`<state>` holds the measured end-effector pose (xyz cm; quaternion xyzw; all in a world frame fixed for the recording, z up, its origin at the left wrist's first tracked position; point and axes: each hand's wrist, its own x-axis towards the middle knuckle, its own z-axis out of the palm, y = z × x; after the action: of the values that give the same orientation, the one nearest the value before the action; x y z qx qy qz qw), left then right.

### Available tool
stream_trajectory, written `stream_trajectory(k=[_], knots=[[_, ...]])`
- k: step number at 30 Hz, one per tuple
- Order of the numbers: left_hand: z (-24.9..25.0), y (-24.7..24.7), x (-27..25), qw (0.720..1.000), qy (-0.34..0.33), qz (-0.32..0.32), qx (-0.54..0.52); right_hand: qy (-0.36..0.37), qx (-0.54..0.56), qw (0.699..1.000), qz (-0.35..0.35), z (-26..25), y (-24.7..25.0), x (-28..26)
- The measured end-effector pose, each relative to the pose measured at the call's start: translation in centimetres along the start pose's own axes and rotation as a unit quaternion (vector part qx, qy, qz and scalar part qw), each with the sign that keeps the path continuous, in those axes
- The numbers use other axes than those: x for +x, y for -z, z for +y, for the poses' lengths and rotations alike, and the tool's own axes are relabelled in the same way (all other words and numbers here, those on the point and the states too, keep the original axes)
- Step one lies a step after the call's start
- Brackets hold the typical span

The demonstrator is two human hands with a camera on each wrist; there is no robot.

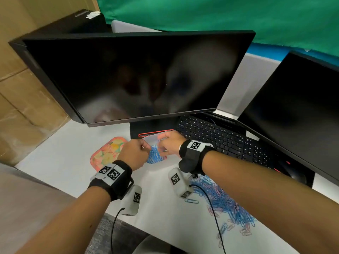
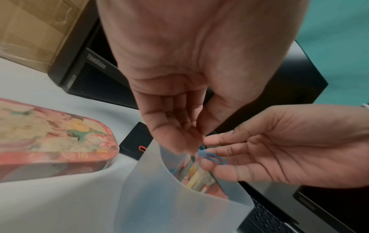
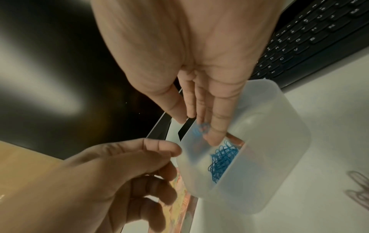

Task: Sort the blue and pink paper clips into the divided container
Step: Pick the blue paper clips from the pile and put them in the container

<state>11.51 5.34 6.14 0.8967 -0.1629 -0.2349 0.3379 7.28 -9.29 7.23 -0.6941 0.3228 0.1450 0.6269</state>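
Observation:
A translucent container [image 1: 149, 138] stands before the monitor with several blue clips [image 1: 155, 157] heaped inside. My left hand [image 1: 136, 153] is at its left rim, thumb and curled fingers closed on the wall [image 3: 180, 159]. My right hand [image 1: 166, 143] hovers over the opening, fingers nearly straight and pointing down. A blue clip [image 2: 212, 157] lies loosely across those fingers, also seen in the right wrist view as a blue clip [image 3: 203, 127] above the heap [image 3: 221, 160]. A mixed pile of blue and pink clips [image 1: 225, 202] lies on the desk under my right forearm.
A floral pink lid [image 1: 108, 153] lies left of the container. A black keyboard [image 1: 220, 140] sits to the right, a dark monitor [image 1: 137, 76] looms just behind, and a second screen [image 1: 293, 116] stands at the right. Thin black cables cross the clip pile.

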Motion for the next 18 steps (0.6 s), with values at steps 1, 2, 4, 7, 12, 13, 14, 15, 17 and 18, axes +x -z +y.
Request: stream_trajectory(k=[1,2,4,7,12,13,14,15,17,18], knots=[[0.1,-0.1,-0.3,1.000,-0.008,-0.007,0.006,0.002,-0.011,1.000,0.001,0.1,0.2,-0.1],[0.2,-0.3,-0.6,1.000,-0.017,-0.016,0.015,0.008,-0.023,1.000,0.004,0.2,0.6,-0.3],[0.5,-1.1,-1.0,0.998,-0.043,-0.037,0.036,0.024,-0.026,0.999,0.016,0.7,1.7,-1.0],[1.0,-3.0,-1.8,0.986,-0.107,-0.095,0.087,0.062,-0.043,0.997,0.032,2.7,4.3,-2.9],[1.3,-7.6,-3.1,0.956,-0.178,-0.191,0.131,0.066,-0.202,0.973,0.094,10.0,9.5,-7.2],[1.4,-8.6,-3.2,0.949,-0.194,-0.198,0.150,0.064,-0.218,0.968,0.104,11.5,10.2,-8.1],[1.5,-9.5,-3.4,0.940,-0.213,-0.205,0.173,0.057,-0.233,0.964,0.113,13.1,10.9,-9.0],[1.6,-10.4,-3.6,0.928,-0.233,-0.214,0.197,0.050,-0.251,0.960,0.117,14.5,11.5,-9.9],[1.8,-12.0,-4.2,0.896,-0.281,-0.238,0.248,0.036,-0.323,0.938,0.116,17.3,12.6,-11.4],[1.9,-12.8,-4.5,0.877,-0.306,-0.248,0.275,0.037,-0.373,0.921,0.109,18.5,12.9,-12.1]])
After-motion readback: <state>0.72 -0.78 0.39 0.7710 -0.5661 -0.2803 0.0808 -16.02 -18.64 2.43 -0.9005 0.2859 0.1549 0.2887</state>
